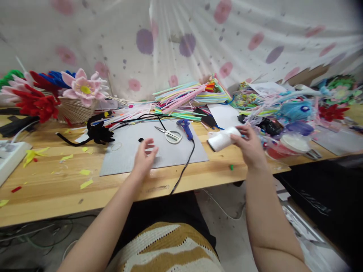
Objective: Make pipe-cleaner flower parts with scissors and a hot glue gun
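My right hand (251,145) grips a white cylinder with a dark end (222,139), tilted just above the table right of the grey board; its exact kind I cannot make out. Over the board (124,160), my left hand (145,155) is open, fingers loosely curved and apart, holding nothing. Close to its fingertips lies a small black round piece (141,140). Scissors with pale handles (172,136) rest on the board between the hands. Beside them is a blue hot glue gun (185,129), its black cord running over the table's front edge. A fuzzy black flower-like piece (100,132) sits at the board's left.
Pipe cleaners (184,98) in many colours are heaped along the back. Fuzzy flowers (83,87) stand at the left, near a white power strip (13,158). Yellow scraps (86,184) dot the wooden table (56,200). A lidded tub (293,145) and plastic bags crowd the right.
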Available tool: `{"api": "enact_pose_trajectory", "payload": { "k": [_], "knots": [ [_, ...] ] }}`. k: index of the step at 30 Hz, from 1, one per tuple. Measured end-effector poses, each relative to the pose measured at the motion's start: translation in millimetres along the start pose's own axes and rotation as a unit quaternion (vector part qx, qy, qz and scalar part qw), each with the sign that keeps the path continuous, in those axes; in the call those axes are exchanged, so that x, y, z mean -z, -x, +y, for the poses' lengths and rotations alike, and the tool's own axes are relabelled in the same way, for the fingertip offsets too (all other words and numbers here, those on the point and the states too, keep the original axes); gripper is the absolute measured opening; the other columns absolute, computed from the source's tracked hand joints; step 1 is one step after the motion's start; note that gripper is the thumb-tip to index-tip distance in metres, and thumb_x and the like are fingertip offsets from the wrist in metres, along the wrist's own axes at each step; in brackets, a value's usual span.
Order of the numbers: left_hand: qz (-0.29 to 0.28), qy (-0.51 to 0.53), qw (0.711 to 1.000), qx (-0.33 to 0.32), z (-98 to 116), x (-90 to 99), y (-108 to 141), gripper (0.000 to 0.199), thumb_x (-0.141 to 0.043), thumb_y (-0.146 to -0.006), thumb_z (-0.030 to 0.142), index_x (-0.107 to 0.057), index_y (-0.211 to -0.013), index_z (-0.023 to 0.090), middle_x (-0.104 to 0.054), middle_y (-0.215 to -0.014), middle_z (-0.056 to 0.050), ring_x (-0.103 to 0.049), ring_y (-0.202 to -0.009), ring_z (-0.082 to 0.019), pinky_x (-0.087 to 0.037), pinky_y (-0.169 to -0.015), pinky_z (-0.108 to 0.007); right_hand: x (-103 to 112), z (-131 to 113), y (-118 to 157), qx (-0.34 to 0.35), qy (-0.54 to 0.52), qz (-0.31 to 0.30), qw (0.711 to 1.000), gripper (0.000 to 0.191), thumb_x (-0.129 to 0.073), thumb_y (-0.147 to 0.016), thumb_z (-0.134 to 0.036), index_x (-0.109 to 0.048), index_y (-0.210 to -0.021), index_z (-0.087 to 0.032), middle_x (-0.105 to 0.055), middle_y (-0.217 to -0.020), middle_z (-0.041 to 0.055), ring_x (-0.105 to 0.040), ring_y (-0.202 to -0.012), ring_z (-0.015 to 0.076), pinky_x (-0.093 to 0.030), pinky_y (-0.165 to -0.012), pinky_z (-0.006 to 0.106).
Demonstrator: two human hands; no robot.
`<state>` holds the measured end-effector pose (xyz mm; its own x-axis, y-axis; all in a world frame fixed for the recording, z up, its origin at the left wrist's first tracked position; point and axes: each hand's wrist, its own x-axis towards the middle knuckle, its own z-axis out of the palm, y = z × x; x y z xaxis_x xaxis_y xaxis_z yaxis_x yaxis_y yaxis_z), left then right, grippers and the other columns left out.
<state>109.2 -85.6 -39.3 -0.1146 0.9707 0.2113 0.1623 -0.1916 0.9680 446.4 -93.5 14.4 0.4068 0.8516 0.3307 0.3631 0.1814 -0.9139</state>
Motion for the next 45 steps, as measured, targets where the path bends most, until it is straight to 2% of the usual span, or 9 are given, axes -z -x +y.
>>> {"api": "enact_pose_trajectory", "payload": {
  "k": [3,7,10,14,20,24,28,36,45],
  "knots": [
    [-0.130,0.193,0.963,0.138,18,-20.2,12,0.046,-0.065,-0.070,0.042,-0.051,-0.107,0.018,-0.054,-0.115,-0.012,-0.057,-0.100,-0.020,-0.047,-0.084,-0.035,-57,-28,8,-0.049,-0.139,-0.236,0.960,0.044,-0.067,-0.061,-0.037,-0.057,-0.101,-0.021,-0.058,-0.098,0.0051,-0.056,-0.082,0.0160,-0.047,-0.067,0.029],
    [-0.221,0.348,0.870,0.270,36,-13.2,16,0.054,-0.055,-0.074,0.056,-0.054,-0.109,0.015,-0.059,-0.108,-0.013,-0.061,-0.093,-0.024,-0.050,-0.080,-0.040,-135,-46,24,-0.070,-0.186,-0.403,0.894,0.043,-0.067,-0.063,-0.036,-0.059,-0.103,-0.020,-0.061,-0.103,0.0049,-0.057,-0.085,0.0147,-0.047,-0.068,0.025],
    [-0.161,0.362,0.869,0.294,33,8.5,16,0.051,-0.050,-0.079,0.054,-0.054,-0.113,0.017,-0.064,-0.098,-0.011,-0.064,-0.082,-0.022,-0.052,-0.072,-0.037,-185,-49,37,-0.036,-0.161,-0.441,0.882,0.041,-0.061,-0.071,-0.039,-0.059,-0.107,-0.020,-0.061,-0.105,0.0057,-0.056,-0.086,0.0134,-0.047,-0.070,0.025],
    [-0.036,0.355,0.883,0.305,16,32.8,18,0.055,-0.037,-0.082,0.060,-0.054,-0.111,0.016,-0.064,-0.084,-0.008,-0.064,-0.070,-0.019,-0.053,-0.062,-0.034,-222,-47,53,0.012,-0.163,-0.364,0.917,0.032,-0.056,-0.076,-0.041,-0.060,-0.095,-0.016,-0.062,-0.089,0.0046,-0.056,-0.082,0.0119,-0.046,-0.075,0.027],
    [-0.034,0.380,0.874,0.301,12,45.8,17,0.066,-0.026,-0.080,0.067,-0.056,-0.108,0.015,-0.065,-0.082,-0.009,-0.064,-0.071,-0.020,-0.053,-0.062,-0.034,-224,-43,73,0.026,-0.148,-0.413,0.898,0.030,-0.056,-0.077,-0.039,-0.057,-0.097,-0.017,-0.061,-0.091,0.0038,-0.056,-0.083,0.0119,-0.046,-0.071,0.025],
    [-0.048,0.395,0.872,0.285,17,54.3,12,0.065,-0.032,-0.079,0.067,-0.055,-0.109,0.015,-0.066,-0.086,-0.010,-0.063,-0.071,-0.018,-0.053,-0.062,-0.032,-212,-44,78,-0.053,-0.131,-0.574,0.807,0.048,-0.055,-0.078,-0.040,-0.046,-0.120,-0.018,-0.061,-0.091,0.0041,-0.056,-0.077,0.0123,-0.041,-0.052,0.020],
    [-0.087,0.389,0.877,0.267,17,71.4,11,0.065,-0.035,-0.078,0.067,-0.055,-0.112,0.015,-0.064,-0.100,-0.012,-0.062,-0.072,-0.016,-0.052,-0.061,-0.029,-204,-45,71,-0.060,-0.055,-0.654,0.752,0.038,-0.060,-0.074,-0.042,-0.060,-0.101,-0.016,-0.057,-0.071,-0.0016,-0.044,-0.056,0.0058,-0.031,-0.047,0.018],
    [-0.315,0.159,0.904,0.243,12,101.7,15,0.071,-0.076,-0.050,0.045,-0.056,-0.113,0.019,-0.063,-0.106,-0.015,-0.063,-0.073,-0.024,-0.047,-0.060,-0.031,-208,-54,17,-0.019,-0.102,-0.448,0.888,0.030,-0.061,-0.069,-0.043,-0.064,-0.073,-0.014,-0.045,-0.055,-0.0044,-0.030,-0.048,0.0046,-0.019,-0.042,0.020],
    [-0.071,-0.145,0.977,0.137,11,99.1,-2,0.061,-0.065,-0.056,0.059,-0.061,-0.101,0.017,-0.065,-0.093,-0.009,-0.059,-0.080,-0.024,-0.044,-0.065,-0.032,-174,-91,2,0.091,-0.145,-0.439,0.882,0.021,-0.067,-0.065,-0.037,-0.067,-0.065,-0.016,-0.058,-0.062,0.0005,-0.049,-0.063,0.0094,-0.035,-0.055,0.022]
  ]
}}
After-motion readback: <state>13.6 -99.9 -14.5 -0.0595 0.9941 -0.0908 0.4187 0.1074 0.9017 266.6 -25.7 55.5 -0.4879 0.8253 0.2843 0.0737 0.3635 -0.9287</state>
